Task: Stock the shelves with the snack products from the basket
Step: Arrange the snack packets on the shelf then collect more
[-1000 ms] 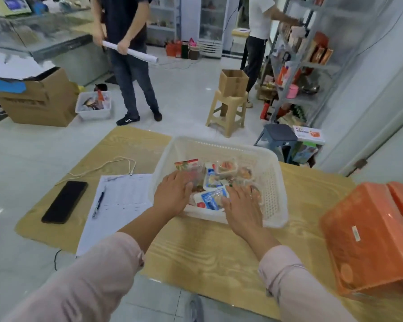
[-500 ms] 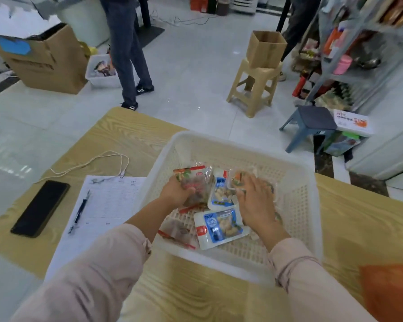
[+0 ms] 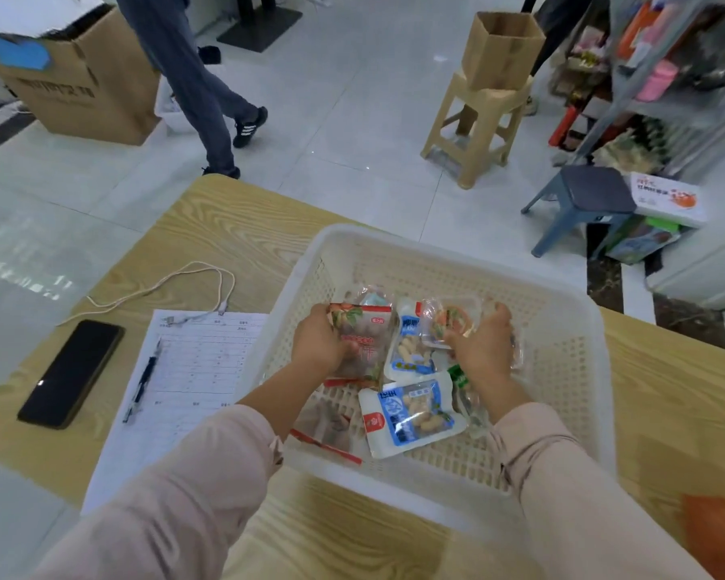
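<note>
A white perforated plastic basket stands on the wooden table and holds several snack packets. My left hand grips a red packet at the basket's left. My right hand holds a clear packet with orange contents. Between my hands stands a blue-and-white packet. Another blue-and-white packet lies flat near the front wall. A metal shelf unit with goods stands at the far right.
A black phone, a pen on a printed sheet and a white cable lie left of the basket. An orange item sits at the table's right. Stools, cardboard boxes and a walking person occupy the floor beyond.
My view has tilted down and closer to the basket. Both hands have closed on packets and lifted them slightly. The person beyond the table has stepped to the right.
</note>
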